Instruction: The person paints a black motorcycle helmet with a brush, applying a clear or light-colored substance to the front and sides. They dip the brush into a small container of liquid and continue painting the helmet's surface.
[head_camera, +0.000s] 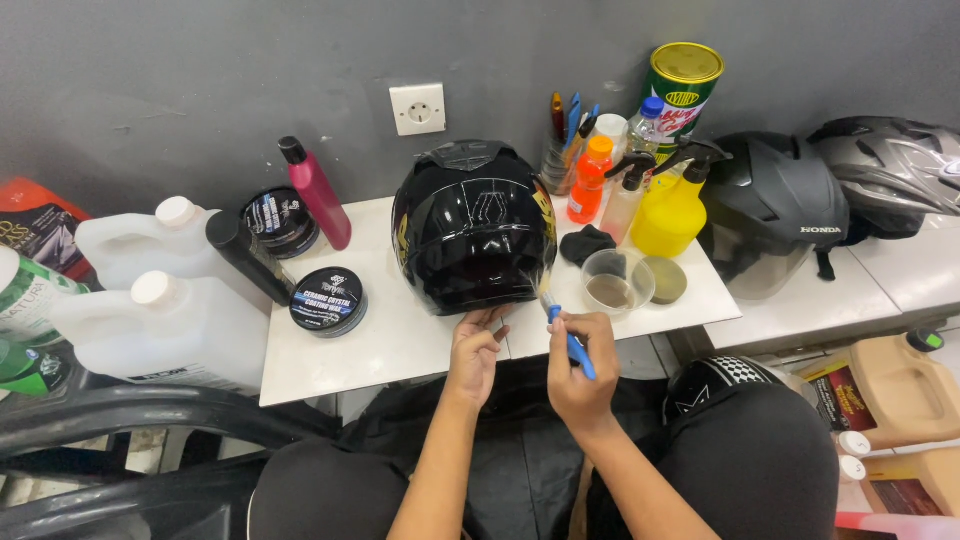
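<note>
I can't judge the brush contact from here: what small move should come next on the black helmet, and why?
Probably draw the brush along the black helmet: its bristles meet the lower front, the right hand grips the blue handle, and the left hand steadies the rim.

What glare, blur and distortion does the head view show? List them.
Head view: soft glare streaks on the glossy black helmet; wide-angle bending toward the edges, around the white plastic jugs; brush tip slightly blurred where the right hand holds the blue-handled brush; left hand sharp; lighting even, shadows faint.
</note>
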